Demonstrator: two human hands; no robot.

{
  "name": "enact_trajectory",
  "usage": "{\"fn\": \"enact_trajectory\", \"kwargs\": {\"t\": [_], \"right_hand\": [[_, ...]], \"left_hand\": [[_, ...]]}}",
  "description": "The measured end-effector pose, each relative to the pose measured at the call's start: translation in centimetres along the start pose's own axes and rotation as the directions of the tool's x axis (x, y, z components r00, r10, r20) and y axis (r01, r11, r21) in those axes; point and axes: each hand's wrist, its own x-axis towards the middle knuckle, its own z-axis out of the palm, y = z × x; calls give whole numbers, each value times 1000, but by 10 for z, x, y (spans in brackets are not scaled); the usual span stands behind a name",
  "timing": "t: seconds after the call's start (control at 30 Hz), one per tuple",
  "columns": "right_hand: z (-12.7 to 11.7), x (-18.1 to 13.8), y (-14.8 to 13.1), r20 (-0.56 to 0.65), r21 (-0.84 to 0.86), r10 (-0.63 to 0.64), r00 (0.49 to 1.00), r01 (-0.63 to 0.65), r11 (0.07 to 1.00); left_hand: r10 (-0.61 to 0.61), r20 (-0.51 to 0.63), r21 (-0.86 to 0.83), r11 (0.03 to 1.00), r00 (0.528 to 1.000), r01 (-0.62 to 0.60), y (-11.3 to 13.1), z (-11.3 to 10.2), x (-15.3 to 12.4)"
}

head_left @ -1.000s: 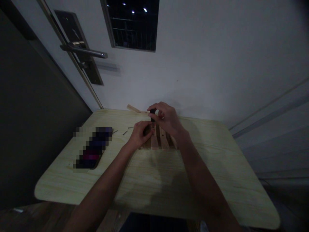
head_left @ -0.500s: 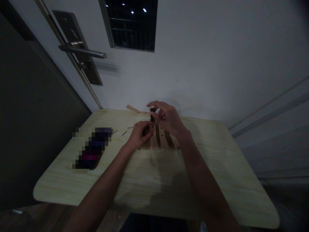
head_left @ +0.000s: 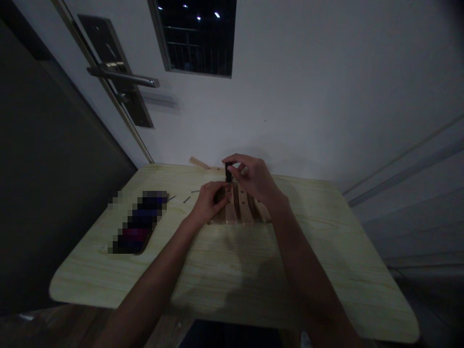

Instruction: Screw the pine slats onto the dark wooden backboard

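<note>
The right hand (head_left: pixel 253 180) has its thumb and fingertips pinched around a small dark tool (head_left: pixel 228 172), held upright over the far end of a slatted wooden piece (head_left: pixel 241 210); in the dim light I cannot tell what kind of tool it is, nor whether its tip touches the wood; the left hand (head_left: pixel 209 200) is curled against the far left corner of the same piece, fingers touching it close beside the tool, though whether they grip the wood or only press on it cannot be told; the slatted wooden piece lies flat near the far middle of the pale wood-grain surface (head_left: pixel 326 270), its slats running away from the person; just left of the left hand lie a few small dark nails or screws (head_left: pixel 186 198), apart from one another; a loose wooden stick (head_left: pixel 198 163) rests at the far edge, behind the hands; further left on the surface sits a dark oblong object (head_left: pixel 137 223), blurred out; beyond the surface stands a white wall with a dark window (head_left: pixel 197 36), and a door with a metal lever handle (head_left: pixel 123 78) at far left.
</note>
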Motion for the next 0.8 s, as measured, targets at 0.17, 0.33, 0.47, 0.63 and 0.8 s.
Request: {"fn": "enact_trajectory", "kwargs": {"t": [0.17, 0.33, 0.47, 0.63, 0.8], "right_hand": [[-1, 0, 0, -36, -56, -39, 999, 37, 998], [-1, 0, 2, -62, -60, 10, 998, -13, 998], [0, -1, 2, -65, -42, 46, 997, -48, 998], [4, -2, 0, -35, -49, 72, 997, -73, 996], [2, -1, -1, 46, -15, 10, 999, -9, 1000]], "left_hand": [[-4, 14, 16, 1000, 1000, 3, -1, 0, 0], [-9, 16, 11, 1000, 1000, 9, -1, 0, 0], [-5, 7, 9, 1000, 1000, 5, -1, 1, 0], [0, 18, -8, 1000, 1000, 0, 0, 0, 1], [0, 12, 8, 1000, 1000, 0, -1, 0, 0]]}}
